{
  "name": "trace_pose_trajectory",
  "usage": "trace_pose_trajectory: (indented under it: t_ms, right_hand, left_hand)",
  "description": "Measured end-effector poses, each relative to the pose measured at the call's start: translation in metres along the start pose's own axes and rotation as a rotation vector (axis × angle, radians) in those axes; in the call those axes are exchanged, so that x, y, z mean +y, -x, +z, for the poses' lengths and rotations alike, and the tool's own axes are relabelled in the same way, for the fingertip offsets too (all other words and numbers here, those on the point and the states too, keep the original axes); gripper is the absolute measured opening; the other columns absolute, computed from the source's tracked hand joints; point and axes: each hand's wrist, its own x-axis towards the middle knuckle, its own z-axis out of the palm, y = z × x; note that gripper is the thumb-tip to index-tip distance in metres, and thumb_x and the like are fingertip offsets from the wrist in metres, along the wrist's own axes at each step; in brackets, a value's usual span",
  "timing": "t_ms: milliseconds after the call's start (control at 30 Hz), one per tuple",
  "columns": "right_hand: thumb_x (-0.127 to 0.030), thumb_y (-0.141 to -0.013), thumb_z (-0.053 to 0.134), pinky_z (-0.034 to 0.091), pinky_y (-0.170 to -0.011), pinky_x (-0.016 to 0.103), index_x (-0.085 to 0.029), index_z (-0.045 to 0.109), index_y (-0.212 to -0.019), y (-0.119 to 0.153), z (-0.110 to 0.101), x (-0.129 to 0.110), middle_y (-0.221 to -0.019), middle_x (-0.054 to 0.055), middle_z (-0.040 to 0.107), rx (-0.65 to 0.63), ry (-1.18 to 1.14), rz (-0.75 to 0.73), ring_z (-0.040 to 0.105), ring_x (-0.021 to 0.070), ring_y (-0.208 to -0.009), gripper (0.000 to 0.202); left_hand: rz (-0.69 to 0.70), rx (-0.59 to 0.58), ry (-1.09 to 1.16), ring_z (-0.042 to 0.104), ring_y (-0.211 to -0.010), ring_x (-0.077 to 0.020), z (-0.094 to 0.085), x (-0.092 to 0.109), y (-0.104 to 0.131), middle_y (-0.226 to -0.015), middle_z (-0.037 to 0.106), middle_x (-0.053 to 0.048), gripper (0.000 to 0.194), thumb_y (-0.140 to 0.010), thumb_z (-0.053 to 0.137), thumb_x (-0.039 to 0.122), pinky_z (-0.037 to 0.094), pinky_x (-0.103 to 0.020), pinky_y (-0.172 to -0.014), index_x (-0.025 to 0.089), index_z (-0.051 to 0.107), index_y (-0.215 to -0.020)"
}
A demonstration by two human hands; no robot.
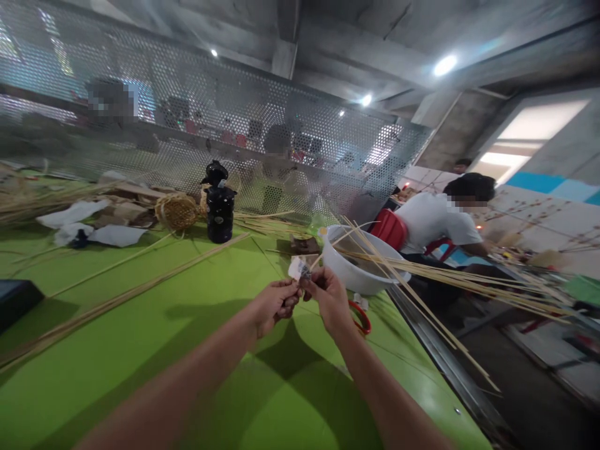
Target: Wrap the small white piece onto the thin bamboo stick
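Note:
My left hand (277,304) and my right hand (329,295) meet above the green table (187,337), fingertips nearly touching. Both are closed in a pinch at a small white-and-grey crumpled piece (298,269), which sticks up between them. Whether it is paper or cloth I cannot tell, and its lower part is hidden by my fingers. Beside my right wrist lies an orange-red ring-shaped thing (362,317), partly covered by the arm. Just behind my hands is a brown flat scrap (302,244).
A white basin (360,275) stands at the right edge, with long thin strips (435,275) across it, jutting past the table. Further left are a black bottle (220,215), a woven ball (175,211), white paper scraps (117,235) and more strips (117,300). A person (431,219) sits at right.

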Motion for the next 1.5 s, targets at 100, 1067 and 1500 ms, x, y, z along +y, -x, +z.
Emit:
trace_pose_trajectory:
  t_ms: [100, 1067, 1500]
  right_hand:
    - [-0.035, -0.065, 0.081, 0.042, -0.049, 0.024, -0.021, 0.05, -0.069, 0.001, 0.002, -0.001, -0.056, -0.006, 0.055, 0.011, 0.004, -0.001, 0.051, 0.0104, -0.048, 0.034]
    - [-0.035, -0.064, 0.084, 0.043, -0.041, 0.02, -0.021, 0.05, -0.068, 0.015, 0.012, -0.004, -0.066, -0.001, 0.064, -0.304, -0.161, 0.165, 0.054, 0.0105, -0.052, 0.037]
    - [-0.023, -0.065, 0.079, 0.038, -0.042, 0.022, -0.019, 0.055, -0.067, 0.015, 0.005, 0.015, -0.054, -0.005, 0.053, -0.569, 0.288, 0.276, 0.049, 0.0108, -0.047, 0.024]
  left_hand:
    - [-0.004, -0.023, -0.007, 0.022, -0.04, -0.0023, 0.002, 0.001, 0.0, -0.054, 0.036, 0.008, 0.019, -0.089, 0.055, 0.027, 0.015, -0.016, -0.039, 0.013, 0.053, -0.076]
    - [0.153, 0.014, -0.266, 0.053, -0.062, -0.0117, -0.016, 0.026, 0.001, -0.072, 0.06, -0.002, 0.025, -0.07, 0.069, 0.039, 0.04, -0.025, -0.059, 0.015, 0.065, -0.077]
    - [0.424, 0.268, -0.422, 0.045, -0.063, -0.0095, -0.03, 0.047, -0.003, -0.076, 0.061, -0.002, 0.025, -0.075, 0.067, 0.036, 0.034, -0.022, -0.058, 0.015, 0.071, -0.087]
